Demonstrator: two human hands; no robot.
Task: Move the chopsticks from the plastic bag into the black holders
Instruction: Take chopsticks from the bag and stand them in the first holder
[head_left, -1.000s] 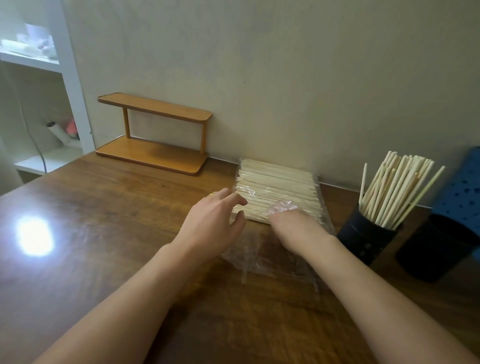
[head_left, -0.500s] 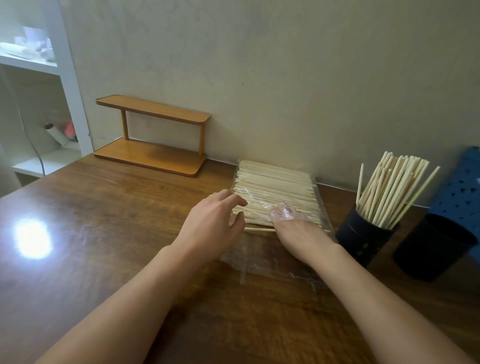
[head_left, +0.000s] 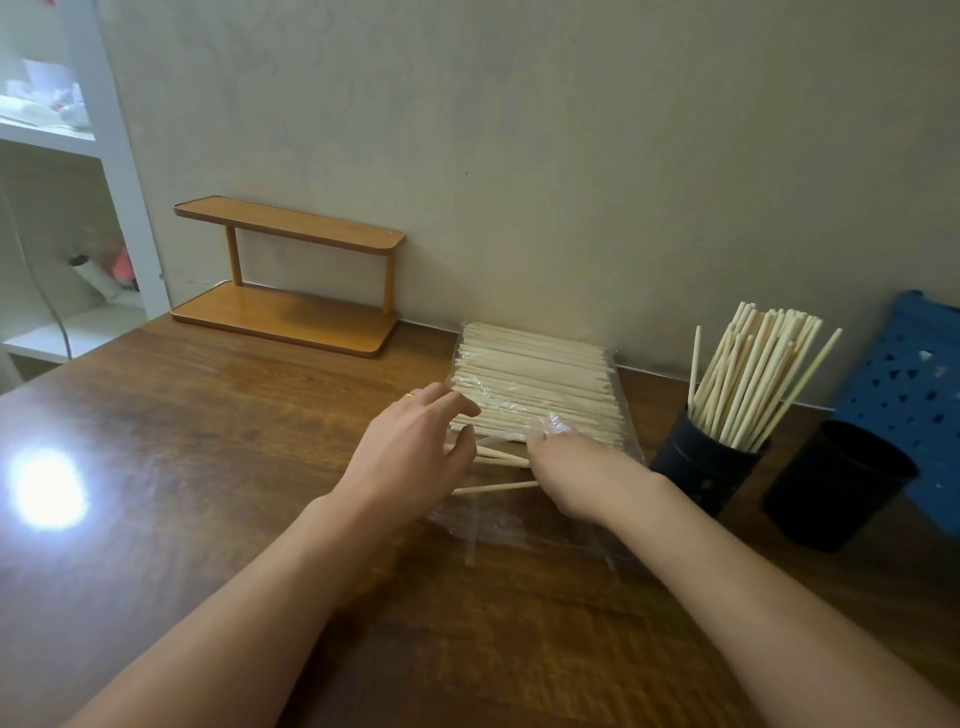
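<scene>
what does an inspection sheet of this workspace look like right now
surface: brown wooden table, glossy, with a bright light glare at its left.
job's things: clear plastic bag of chopsticks lies flat by the wall; a few loose chopsticks stick out at its near end; nearer black holder is full of upright chopsticks; farther black holder looks empty.
clutter: orange two-tier rack against the wall; blue perforated basket at far right.
grippers: left hand rests at the bag's near left corner, fingers relaxed; right hand is at the bag's near edge, its grip hidden.
cables: one grey cable hangs by the shelf.
surroundings: beige wall, white shelf unit at left.
</scene>
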